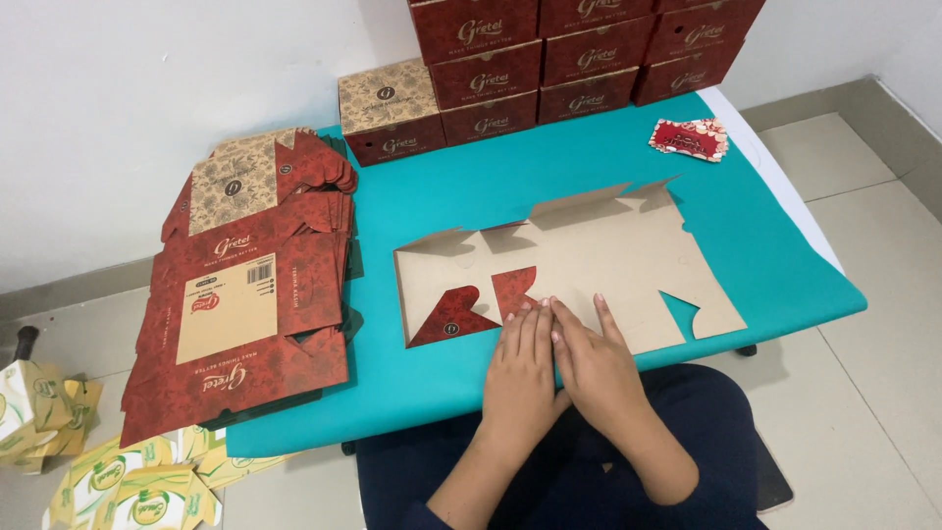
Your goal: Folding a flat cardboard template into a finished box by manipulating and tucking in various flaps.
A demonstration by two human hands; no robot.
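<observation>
We see a flat, unfolded cardboard box blank (599, 260) lying brown side up in the middle of the teal table cover (765, 265), with two small red flaps (481, 304) turned over at its near left edge. Our left hand (522, 368) and right hand (594, 363) lie side by side — fingers straight, palms down — pressing on the blank's near edge, gripping nothing. To the left sits a stack of flat red blanks (245, 294). Along the wall stand finished red boxes (579, 59), and a small red card (690, 138) lies near the table's far right.
</observation>
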